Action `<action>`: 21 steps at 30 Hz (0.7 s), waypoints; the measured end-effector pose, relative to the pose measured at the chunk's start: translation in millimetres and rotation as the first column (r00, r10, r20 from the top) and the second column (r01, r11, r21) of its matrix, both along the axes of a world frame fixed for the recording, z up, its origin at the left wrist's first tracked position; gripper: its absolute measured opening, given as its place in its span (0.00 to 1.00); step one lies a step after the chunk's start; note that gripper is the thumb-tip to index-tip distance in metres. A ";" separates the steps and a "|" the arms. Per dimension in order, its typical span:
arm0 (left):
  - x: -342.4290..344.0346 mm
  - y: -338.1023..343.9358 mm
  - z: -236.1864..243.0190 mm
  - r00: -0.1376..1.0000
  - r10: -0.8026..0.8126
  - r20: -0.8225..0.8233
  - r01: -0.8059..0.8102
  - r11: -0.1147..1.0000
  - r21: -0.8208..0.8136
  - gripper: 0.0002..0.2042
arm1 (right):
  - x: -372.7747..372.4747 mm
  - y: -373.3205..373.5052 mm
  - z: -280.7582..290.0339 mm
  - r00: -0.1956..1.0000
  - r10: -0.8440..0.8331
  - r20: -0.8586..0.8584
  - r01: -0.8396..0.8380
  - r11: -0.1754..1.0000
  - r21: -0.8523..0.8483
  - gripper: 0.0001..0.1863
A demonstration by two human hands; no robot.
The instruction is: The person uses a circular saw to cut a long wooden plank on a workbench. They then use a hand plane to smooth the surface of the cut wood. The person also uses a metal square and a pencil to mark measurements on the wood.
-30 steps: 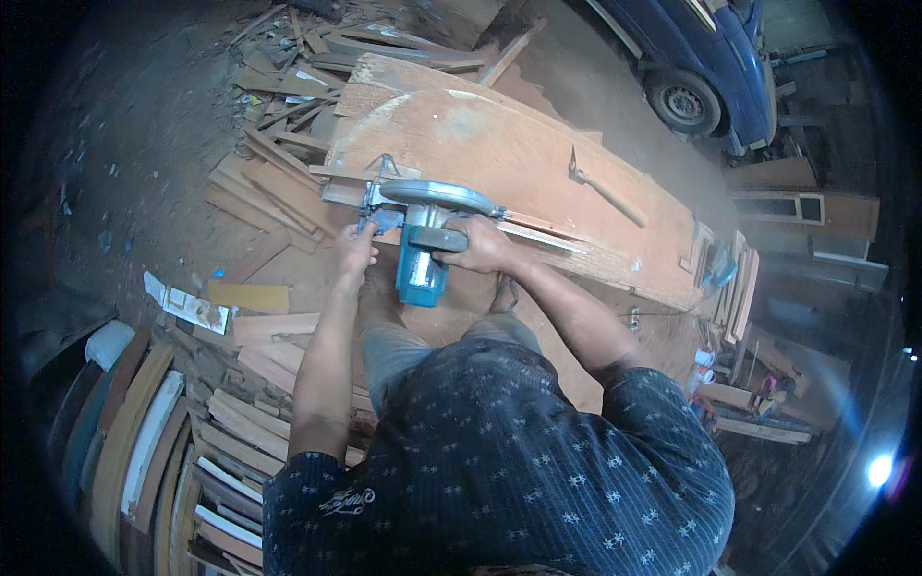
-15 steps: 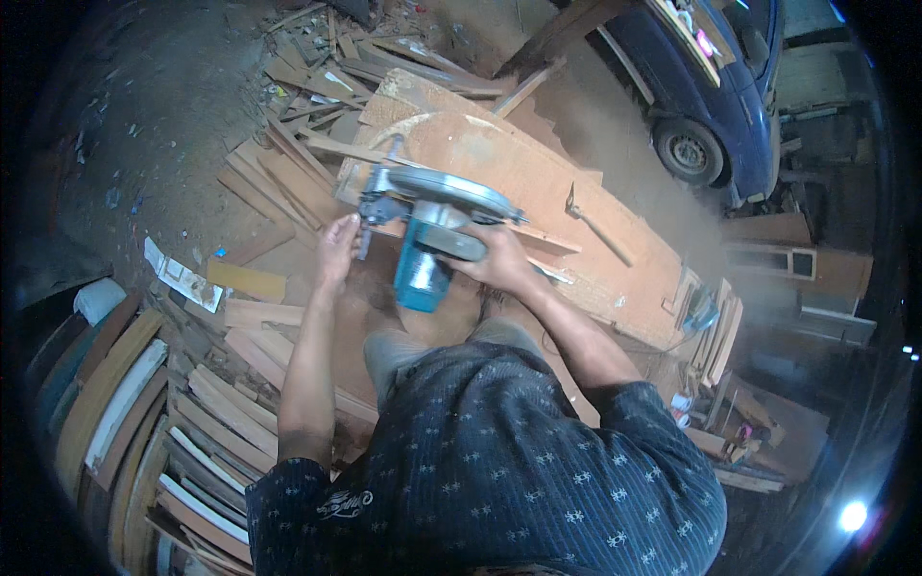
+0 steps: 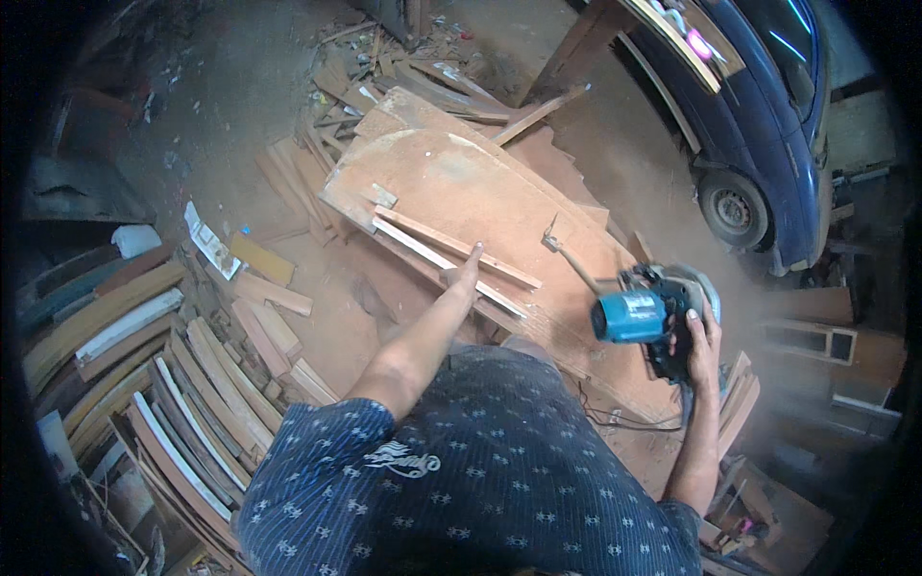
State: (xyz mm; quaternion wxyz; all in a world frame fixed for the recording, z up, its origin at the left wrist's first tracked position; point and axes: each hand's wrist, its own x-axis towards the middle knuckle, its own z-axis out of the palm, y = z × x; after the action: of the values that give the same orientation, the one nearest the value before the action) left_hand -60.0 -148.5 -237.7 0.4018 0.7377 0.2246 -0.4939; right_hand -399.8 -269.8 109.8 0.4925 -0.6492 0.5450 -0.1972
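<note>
A teal and black circular saw (image 3: 634,315) is in my right hand (image 3: 704,348), with my fingers wrapped round its handle, above the right end of the wooden board. My left hand (image 3: 464,273) reaches over the narrow wooden strips lying on the board's near side; one finger is stretched out and the others are partly hidden. A white-edged strip (image 3: 408,239) passes beneath this hand, and a plain wooden strip (image 3: 509,274) lies just beyond. Behind the saw, a hammer (image 3: 573,261) with a wooden handle rests on the large board (image 3: 432,178).
Curved wooden pieces (image 3: 206,384) are stacked at the left. Scrap wood (image 3: 442,82) litters the far side of the board. A blue car (image 3: 759,125) stands at the far right. A dark cord (image 3: 624,422) runs by the board's near right edge.
The saw has moved from the middle to the right, now in my right hand alone. My left hand has left the saw's front and moved right, over the wooden strips.
</note>
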 end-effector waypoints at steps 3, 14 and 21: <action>-18.7 -24.1 -13.0 0.986 0.031 0.161 -0.051 0.991 0.122 0.57 | -76.2 -31.2 -29.8 0.861 0.118 -0.494 -0.283 0.919 -0.274 0.31; -31.7 23.6 87.8 0.983 0.151 -0.107 -0.186 0.800 -0.571 0.17 | -223.4 -11.1 -274.8 0.096 0.536 -0.839 -0.450 0.775 0.443 0.19; -47.5 37.8 117.5 0.972 -0.063 -0.225 -0.089 0.791 -0.605 0.19 | -230.5 1.5 -350.6 0.109 0.700 -0.706 -0.474 0.661 0.582 0.20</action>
State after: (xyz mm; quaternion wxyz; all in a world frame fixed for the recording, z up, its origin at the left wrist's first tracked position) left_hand -107.4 -110.7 -120.1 0.5927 0.5032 0.1038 -0.6202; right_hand -630.3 -268.3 -240.8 0.2181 -0.7493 0.4281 0.4558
